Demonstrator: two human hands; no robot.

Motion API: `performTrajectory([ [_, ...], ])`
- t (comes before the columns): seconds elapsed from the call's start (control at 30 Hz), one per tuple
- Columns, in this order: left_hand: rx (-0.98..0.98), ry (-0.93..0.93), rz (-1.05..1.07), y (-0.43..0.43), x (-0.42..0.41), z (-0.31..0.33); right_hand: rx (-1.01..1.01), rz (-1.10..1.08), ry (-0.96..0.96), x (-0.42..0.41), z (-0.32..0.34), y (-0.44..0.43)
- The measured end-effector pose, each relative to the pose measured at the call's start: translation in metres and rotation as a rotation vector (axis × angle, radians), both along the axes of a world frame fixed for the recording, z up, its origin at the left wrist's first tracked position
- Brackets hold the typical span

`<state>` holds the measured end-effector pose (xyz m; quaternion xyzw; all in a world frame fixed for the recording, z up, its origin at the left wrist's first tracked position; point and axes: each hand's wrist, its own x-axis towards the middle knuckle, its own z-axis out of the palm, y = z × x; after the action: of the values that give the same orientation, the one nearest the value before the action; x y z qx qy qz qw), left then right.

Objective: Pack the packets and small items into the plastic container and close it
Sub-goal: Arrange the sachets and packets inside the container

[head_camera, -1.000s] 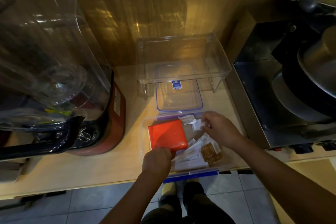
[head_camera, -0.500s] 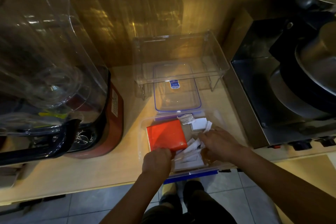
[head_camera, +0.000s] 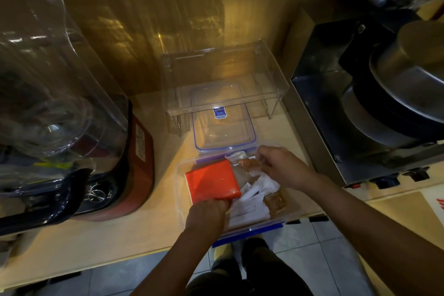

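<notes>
Right hand: my right hand (head_camera: 283,167) pinches a small brown packet (head_camera: 248,163) over the container's far right corner.
Left hand: my left hand (head_camera: 207,212) grips the near edge of the red box (head_camera: 211,181), fingers curled shut on it.
Container: the container (head_camera: 179,175) sits at the tabletop (head_camera: 134,230) edge, long axis running away from me, with white packets (head_camera: 249,202) heaped right of the red box.
Lid: the lid (head_camera: 223,122) lies just beyond the container, nearer my right hand.
Next: I judge the packet drops in before the lid.
</notes>
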<state>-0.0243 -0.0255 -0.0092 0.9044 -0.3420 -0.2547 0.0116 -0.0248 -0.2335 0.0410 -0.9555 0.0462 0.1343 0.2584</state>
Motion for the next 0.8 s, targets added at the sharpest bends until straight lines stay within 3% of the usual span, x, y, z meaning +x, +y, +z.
performTrajectory([
  [0.07, -0.017, -0.007, -0.061, 0.000, 0.000, -0.001, 0.000, -0.063, -0.017, -0.003, -0.004, 0.005],
  [0.23, -0.076, -0.024, -0.098, 0.004, 0.002, -0.003, -0.386, 0.328, 0.031, -0.015, -0.028, 0.000],
  [0.43, -0.065, -0.056, -0.034, 0.003, -0.001, 0.001, -0.501, 0.501, -0.051, -0.019, -0.051, -0.003],
  [0.63, -0.086, -0.126, 0.077, 0.003, -0.010, 0.008, -0.280, 0.482, 0.032, -0.026, -0.049, 0.013],
  [0.73, -0.182, -0.266, 0.088, 0.002, -0.015, 0.023, -0.111, 0.453, 0.178, -0.028, -0.047, 0.019],
  [0.8, -0.251, -0.362, 0.028, 0.002, -0.014, 0.025, -0.105, 0.492, 0.164, -0.028, -0.049, 0.020],
])
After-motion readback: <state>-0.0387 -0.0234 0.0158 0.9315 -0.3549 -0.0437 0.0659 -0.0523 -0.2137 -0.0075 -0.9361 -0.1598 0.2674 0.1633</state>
